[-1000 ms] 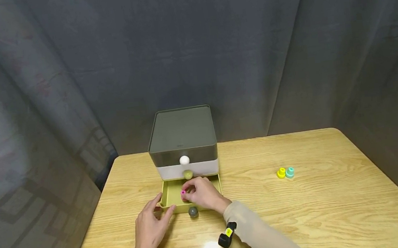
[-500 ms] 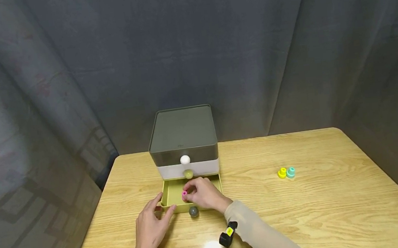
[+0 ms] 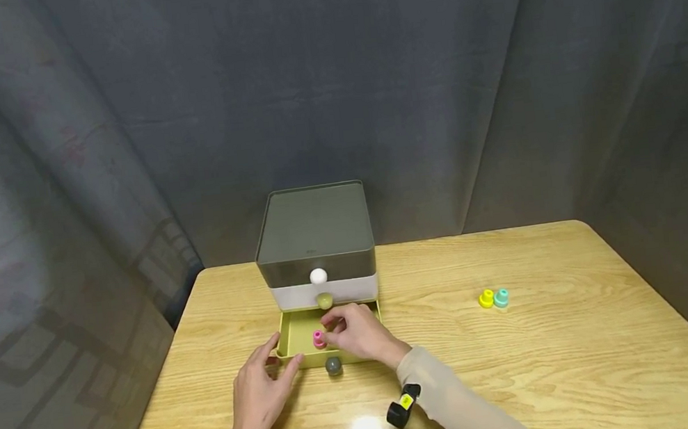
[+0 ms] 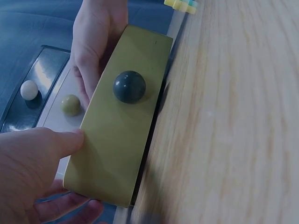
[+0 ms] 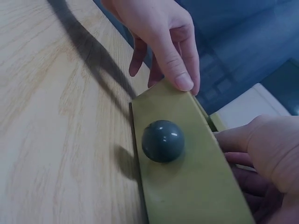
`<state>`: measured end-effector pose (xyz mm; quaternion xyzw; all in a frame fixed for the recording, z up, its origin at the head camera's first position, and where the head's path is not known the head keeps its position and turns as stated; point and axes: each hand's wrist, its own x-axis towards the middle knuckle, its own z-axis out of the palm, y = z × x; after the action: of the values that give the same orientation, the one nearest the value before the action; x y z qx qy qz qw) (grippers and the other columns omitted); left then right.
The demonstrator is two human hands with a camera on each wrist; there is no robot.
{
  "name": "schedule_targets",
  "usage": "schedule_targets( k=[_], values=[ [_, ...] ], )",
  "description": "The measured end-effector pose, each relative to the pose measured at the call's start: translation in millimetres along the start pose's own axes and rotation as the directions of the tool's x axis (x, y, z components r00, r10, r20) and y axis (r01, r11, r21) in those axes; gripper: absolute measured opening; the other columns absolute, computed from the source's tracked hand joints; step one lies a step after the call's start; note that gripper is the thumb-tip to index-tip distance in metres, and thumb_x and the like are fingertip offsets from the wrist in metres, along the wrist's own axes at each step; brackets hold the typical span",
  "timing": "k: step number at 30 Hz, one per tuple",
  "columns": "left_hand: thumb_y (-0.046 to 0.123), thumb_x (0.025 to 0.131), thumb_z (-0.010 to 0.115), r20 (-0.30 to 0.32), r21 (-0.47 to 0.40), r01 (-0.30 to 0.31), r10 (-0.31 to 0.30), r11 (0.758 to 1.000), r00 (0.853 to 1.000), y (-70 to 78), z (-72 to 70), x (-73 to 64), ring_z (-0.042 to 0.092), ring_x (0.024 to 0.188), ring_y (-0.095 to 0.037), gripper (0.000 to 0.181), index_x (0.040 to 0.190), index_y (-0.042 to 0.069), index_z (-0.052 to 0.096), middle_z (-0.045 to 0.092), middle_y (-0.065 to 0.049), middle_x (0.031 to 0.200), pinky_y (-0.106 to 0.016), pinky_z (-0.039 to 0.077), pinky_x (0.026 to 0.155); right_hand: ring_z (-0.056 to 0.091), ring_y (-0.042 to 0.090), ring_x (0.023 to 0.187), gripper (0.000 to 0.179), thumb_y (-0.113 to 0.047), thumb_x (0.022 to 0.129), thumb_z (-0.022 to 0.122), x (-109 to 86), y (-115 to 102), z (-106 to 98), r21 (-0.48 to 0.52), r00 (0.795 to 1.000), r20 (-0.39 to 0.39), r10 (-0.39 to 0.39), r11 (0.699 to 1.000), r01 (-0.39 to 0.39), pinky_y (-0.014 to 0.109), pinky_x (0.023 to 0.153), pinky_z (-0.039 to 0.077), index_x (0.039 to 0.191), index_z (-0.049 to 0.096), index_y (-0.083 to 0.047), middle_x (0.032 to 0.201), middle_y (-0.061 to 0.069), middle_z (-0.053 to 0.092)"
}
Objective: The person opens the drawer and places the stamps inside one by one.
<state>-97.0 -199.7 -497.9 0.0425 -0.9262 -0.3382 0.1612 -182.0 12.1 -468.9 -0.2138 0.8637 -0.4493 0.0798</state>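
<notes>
A small pink stepped peg [image 3: 319, 339] stands upright on the floor of the pulled-out olive-green drawer [image 3: 293, 331]. My right hand [image 3: 359, 335] hovers in the drawer just right of it, fingers loosely bent, thumb tip right beside the peg. At the drawer's front left corner, my left hand [image 3: 261, 394] grips it. In the left wrist view the left thumb [image 4: 70, 141] presses the front panel's top edge, while the other fingers wrap past the side. A dark grey ball knob [image 4: 129, 87] sits on the drawer front. The peg is hidden in both wrist views.
Above the drawer rise a white drawer [image 3: 355, 289] with an olive knob [image 3: 325, 301] and a dark grey one [image 3: 349, 265] with a white knob [image 3: 318, 276]. Yellow [image 3: 486, 299] and teal [image 3: 501, 298] stepped pegs stand together at right on the wooden table [image 3: 554, 360]. Grey curtains hang behind.
My right hand has let go of the pink peg and drawn slightly right, leaving the peg standing in the drawer. My left hand keeps its hold on the drawer corner.
</notes>
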Motion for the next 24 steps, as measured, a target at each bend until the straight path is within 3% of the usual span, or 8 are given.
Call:
schedule_targets(
  k=[5,11,17,24],
  values=[
    [0.038,0.089,0.087,-0.007,-0.001,0.004,-0.004,1.000,1.000,-0.9,-0.7,0.7,0.076,0.094,-0.026,0.068,0.143,0.004,0.066,0.078,-0.016,0.122,-0.033,0.055,0.070,0.072,0.012,0.089,0.028,-0.018,0.093,0.082,-6.4,-4,-10,-0.012,0.999,-0.042,-0.021,1.000,0.021,0.021,0.077,0.058,0.116,0.079,-0.004,0.111,0.009,0.080],
    [0.039,0.090,0.087,-0.007,-0.006,0.002,-0.002,1.000,1.000,-0.9,-1.0,0.6,0.076,0.095,-0.026,0.068,0.144,0.003,0.066,0.077,-0.017,0.124,-0.034,0.057,0.070,0.073,0.015,0.086,0.023,-0.015,0.093,0.081,-14.9,-5,-20,0.019,0.990,-0.122,-0.063,0.998,0.066,0.020,0.070,0.056,0.113,0.080,-0.003,0.103,0.006,0.080],
    [0.039,0.089,0.087,-0.018,0.007,-0.006,0.007,1.000,1.000,-1.5,0.0,0.2,0.076,0.094,-0.026,0.067,0.144,0.005,0.066,0.078,-0.016,0.121,-0.037,0.056,0.071,0.072,0.015,0.084,0.019,-0.012,0.093,0.081,-24.1,-7,-28,0.059,0.976,-0.200,-0.082,0.994,0.095,0.020,0.070,0.059,0.110,0.080,-0.003,0.101,0.006,0.081],
    [0.037,0.089,0.088,-0.017,0.000,0.000,0.000,1.000,1.000,-1.8,0.9,-0.5,0.076,0.094,-0.025,0.067,0.143,0.005,0.067,0.078,-0.015,0.120,-0.036,0.056,0.072,0.071,0.009,0.082,0.013,-0.009,0.090,0.083,-37.2,1,-38,0.055,0.953,-0.291,-0.085,0.993,0.105,0.022,0.072,0.059,0.102,0.082,-0.013,0.097,0.000,0.082]
  ],
)
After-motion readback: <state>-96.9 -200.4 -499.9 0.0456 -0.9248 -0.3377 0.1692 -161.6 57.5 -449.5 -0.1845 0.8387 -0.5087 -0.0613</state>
